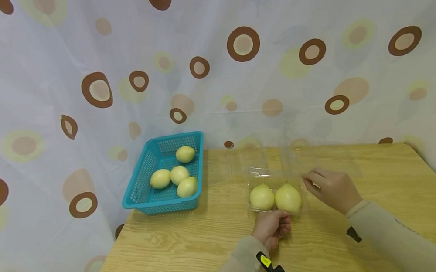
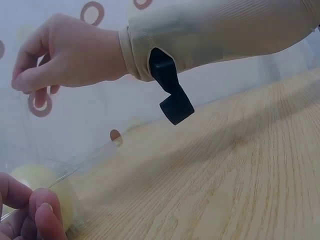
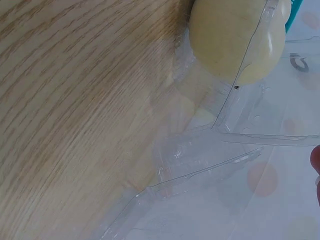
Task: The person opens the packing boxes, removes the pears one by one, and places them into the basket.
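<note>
Two yellow pears (image 1: 261, 198) sit side by side in a clear plastic clamshell box (image 1: 258, 171), its lid raised. My left hand (image 1: 272, 227) is at the front of the box, its thumb and fingers pinching the near rim. In the left wrist view, that rim meets the left fingertips (image 2: 44, 205), with a pear behind it. My right hand (image 1: 333, 187) is raised at the right side, thumb and fingertips together on the thin clear plastic. The right wrist view shows a pear (image 3: 235, 40) and the box's folded clear edges (image 3: 240, 137), with fingertips just at the right border.
A blue perforated basket (image 1: 162, 208) with several yellow pears (image 1: 186, 187) stands on the left of the wooden table (image 1: 174, 249). More clear plastic (image 1: 302, 154) stands behind the box, near the patterned curtain (image 1: 208, 36).
</note>
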Demonstrator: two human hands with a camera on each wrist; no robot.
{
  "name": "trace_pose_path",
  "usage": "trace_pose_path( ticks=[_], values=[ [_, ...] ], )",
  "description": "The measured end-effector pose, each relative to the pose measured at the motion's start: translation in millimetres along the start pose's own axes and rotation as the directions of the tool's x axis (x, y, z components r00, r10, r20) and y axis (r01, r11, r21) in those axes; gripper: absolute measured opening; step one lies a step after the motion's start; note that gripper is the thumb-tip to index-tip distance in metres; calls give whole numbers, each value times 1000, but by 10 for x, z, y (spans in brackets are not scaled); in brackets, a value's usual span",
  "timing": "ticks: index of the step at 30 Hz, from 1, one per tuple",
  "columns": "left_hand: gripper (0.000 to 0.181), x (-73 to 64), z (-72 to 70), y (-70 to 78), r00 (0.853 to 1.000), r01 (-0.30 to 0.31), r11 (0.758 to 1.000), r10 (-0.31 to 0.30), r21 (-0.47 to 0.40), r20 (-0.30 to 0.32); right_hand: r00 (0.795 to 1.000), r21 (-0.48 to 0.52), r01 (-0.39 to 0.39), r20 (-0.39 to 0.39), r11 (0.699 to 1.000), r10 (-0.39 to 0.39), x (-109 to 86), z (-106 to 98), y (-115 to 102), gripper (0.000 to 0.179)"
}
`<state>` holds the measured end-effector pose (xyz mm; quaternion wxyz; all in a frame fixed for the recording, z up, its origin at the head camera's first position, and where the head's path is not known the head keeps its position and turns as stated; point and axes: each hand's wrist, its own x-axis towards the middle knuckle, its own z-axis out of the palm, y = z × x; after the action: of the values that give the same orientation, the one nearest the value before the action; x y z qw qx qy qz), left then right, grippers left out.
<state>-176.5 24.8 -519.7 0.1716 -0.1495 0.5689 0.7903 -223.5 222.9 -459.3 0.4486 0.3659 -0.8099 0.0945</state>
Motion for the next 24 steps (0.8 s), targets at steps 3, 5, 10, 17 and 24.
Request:
trace_pose_path(
  ticks=[3,5,10,17,24],
  values=[
    [8,-2,-8,-2,1000,2,1000,-2,1,2,997,16,-80,7,997,80,0,24,24,39],
    [8,-3,-11,-1,1000,3,1000,-3,0,3,990,45,-143,8,989,143,1,46,36,33],
    [8,-9,-12,1,1000,7,1000,-7,3,8,956,123,-290,4,949,292,12,110,48,12],
    [9,-6,-2,-3,1000,0,1000,0,-5,0,877,204,-477,38,855,480,51,180,73,15],
    [9,17,-14,-23,1000,-5,1000,5,-2,1,811,265,-584,132,768,571,20,220,98,28]
  ],
)
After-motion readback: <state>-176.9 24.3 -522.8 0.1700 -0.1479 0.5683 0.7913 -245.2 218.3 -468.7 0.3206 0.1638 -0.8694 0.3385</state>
